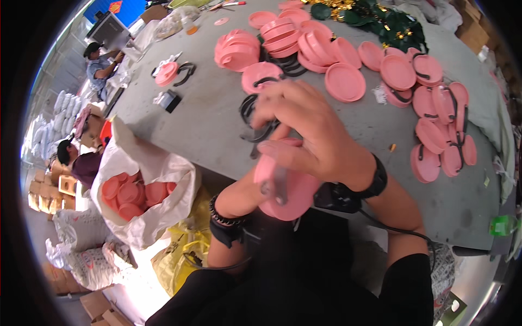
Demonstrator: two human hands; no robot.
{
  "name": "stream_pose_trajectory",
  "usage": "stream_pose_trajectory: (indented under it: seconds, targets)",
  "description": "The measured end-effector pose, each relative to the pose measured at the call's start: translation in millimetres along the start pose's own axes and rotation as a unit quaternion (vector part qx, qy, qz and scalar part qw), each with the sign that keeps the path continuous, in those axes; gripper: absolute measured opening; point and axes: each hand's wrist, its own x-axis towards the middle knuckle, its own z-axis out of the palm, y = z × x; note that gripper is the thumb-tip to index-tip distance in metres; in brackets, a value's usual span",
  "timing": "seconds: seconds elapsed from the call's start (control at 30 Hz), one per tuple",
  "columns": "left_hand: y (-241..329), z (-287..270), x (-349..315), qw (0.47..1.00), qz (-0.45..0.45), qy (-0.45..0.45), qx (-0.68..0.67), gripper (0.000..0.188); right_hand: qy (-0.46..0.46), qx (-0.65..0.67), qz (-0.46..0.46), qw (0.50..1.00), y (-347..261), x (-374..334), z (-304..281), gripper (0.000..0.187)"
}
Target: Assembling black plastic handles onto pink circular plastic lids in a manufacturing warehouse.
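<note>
My left hand [249, 187], mostly hidden, closes on a pink round lid-like piece [296, 196] above my lap, at the table's near edge. A dark blurred strip lies across this piece. My right hand [312, 130] is over it, fingers curled and smeared by motion, with a black curved strap [263, 133] between fingertips and thumb. Just beyond the fingers, more black curved straps [247, 106] lie on the grey table [212, 108]. A pink round piece [261, 76] with a black strap on it is beyond the right hand.
Stacked pink pieces [280, 35] stand at the far middle. Strapped pink pieces [451, 125] are heaped at right. Green and gold garland [375, 24] lies at the back. A white sack [179, 174] of pink pieces stands left. Two people [100, 68] work at far left.
</note>
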Motion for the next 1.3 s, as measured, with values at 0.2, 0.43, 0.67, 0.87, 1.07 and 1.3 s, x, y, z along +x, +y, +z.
stream_pose_trajectory:
  seconds: [0.2,0.43,0.67,0.87,1.07,1.3]
  targets:
    - [-4,10,3,0.969,-0.044,0.106,-0.218,0.072,-0.167,0.223,0.184,0.943,21,-3,-16,0.038]
    - [1,-12,8,0.973,0.035,0.205,-0.103,0.045,0.292,-0.007,0.353,0.889,110,-58,-131,0.036]
    - [-8,-18,9,0.974,0.043,0.222,0.020,0.023,0.334,-0.275,0.360,0.827,152,-98,-160,0.044]
    - [-26,-20,15,0.953,0.087,0.240,0.164,0.017,0.020,-0.098,0.344,0.933,156,-70,-83,0.035]
    - [-21,-18,12,0.923,0.092,0.276,0.253,0.016,-0.075,-0.202,0.265,0.940,154,-75,-24,0.037]
    - [-8,-4,15,0.923,0.182,0.306,0.146,0.033,0.060,0.351,0.400,0.844,83,-21,-47,0.035]
